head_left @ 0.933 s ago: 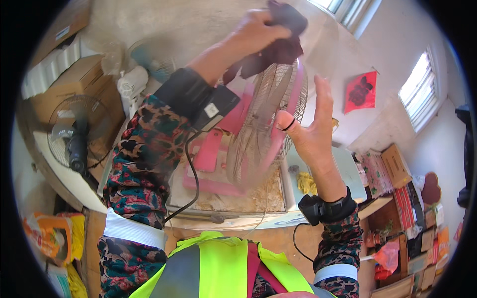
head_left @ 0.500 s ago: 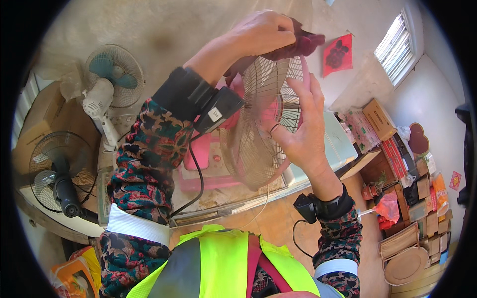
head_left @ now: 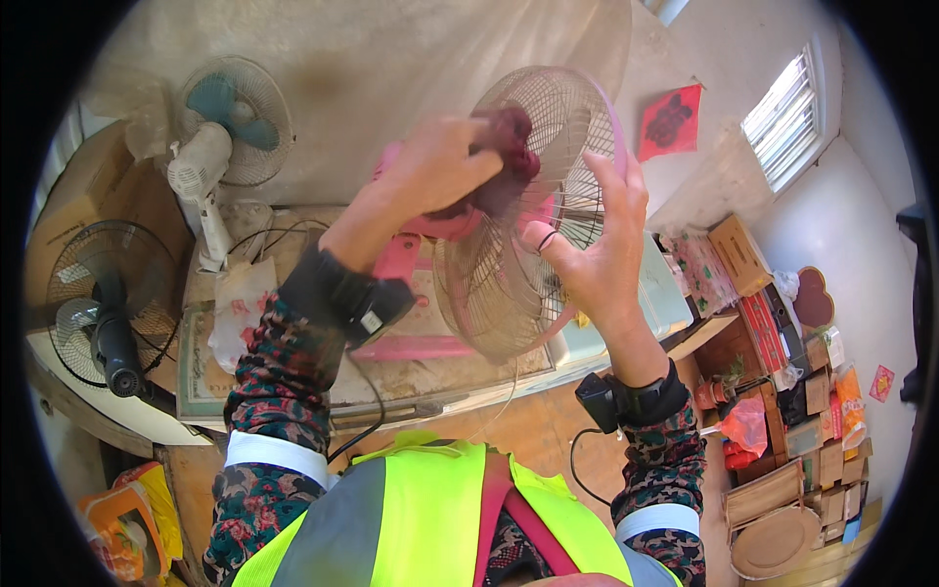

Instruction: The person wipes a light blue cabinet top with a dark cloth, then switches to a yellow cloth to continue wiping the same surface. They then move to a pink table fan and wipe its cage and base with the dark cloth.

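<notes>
A pink standing fan (head_left: 396,259) with a round wire guard (head_left: 509,293) sits on a stained board (head_left: 383,391) in front of me. My left hand (head_left: 430,166) grips a crumpled dark red cloth (head_left: 511,137) against the upper left part of the guard, its fingers curled and slightly blurred. My right hand (head_left: 602,264) grips the guard's right side, thumb on the wire and fingers up by the pink rim.
A white fan with blue blades (head_left: 196,171) and a black fan (head_left: 110,352) stand at left beside cardboard boxes (head_left: 88,176). A pale blue box (head_left: 660,293) lies right of the pink fan. Stacked boxes and goods (head_left: 792,391) fill the far right.
My left hand and the cloth have moved down and leftward from the top of the guard onto its mesh. The scene has shifted slightly in the view.
</notes>
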### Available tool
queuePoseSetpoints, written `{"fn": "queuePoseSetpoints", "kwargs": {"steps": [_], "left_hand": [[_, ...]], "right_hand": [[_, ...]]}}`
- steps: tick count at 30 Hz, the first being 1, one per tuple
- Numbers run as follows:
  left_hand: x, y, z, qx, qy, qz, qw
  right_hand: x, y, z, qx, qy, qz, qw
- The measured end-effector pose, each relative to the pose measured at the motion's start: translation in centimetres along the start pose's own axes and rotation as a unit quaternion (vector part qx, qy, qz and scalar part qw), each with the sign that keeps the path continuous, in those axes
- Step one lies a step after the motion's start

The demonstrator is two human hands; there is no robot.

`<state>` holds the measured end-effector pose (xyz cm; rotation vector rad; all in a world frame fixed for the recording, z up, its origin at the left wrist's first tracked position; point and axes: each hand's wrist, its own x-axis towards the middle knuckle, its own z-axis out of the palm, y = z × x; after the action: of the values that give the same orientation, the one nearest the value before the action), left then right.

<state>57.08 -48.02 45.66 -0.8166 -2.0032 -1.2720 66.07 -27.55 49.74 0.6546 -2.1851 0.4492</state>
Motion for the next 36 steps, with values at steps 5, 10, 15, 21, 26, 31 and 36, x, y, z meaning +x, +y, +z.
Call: {"fn": "queuePoseSetpoints", "kwargs": {"steps": [5, 10, 15, 21, 26, 31, 36], "left_hand": [[2.1, 0.3, -3.2, -0.131, 0.005, -0.070, 0.989], [7.5, 4.1, -1.9, -0.090, 0.053, 0.108, 0.989], [5.9, 5.6, 1.0, 0.037, 0.064, 0.112, 0.991], [3.8, 4.8, 2.5, -0.029, 0.137, 0.100, 0.985], [0.7, 3.1, 2.6, 0.049, 0.153, 0.072, 0.984], [-4.4, 1.4, 2.3, 0.067, 0.115, 0.110, 0.985], [-9.9, -0.1, 1.2, -0.047, -0.068, -0.014, 0.996]], "right_hand": [[0.5, -0.1, 0.0, -0.001, -0.010, 0.001, 1.000], [0.4, 0.0, 0.3, 0.086, 0.001, 0.011, 0.996], [-0.7, 1.7, 1.0, 0.178, -0.077, 0.061, 0.979], [-2.0, 2.9, 0.9, 0.167, -0.062, 0.035, 0.983], [-1.6, 1.9, 0.2, 0.120, -0.043, 0.010, 0.992], [-1.0, 0.8, 0.0, 0.118, -0.030, 0.009, 0.992], [-0.5, 1.1, 0.0, 0.188, -0.019, 0.065, 0.980]]}}
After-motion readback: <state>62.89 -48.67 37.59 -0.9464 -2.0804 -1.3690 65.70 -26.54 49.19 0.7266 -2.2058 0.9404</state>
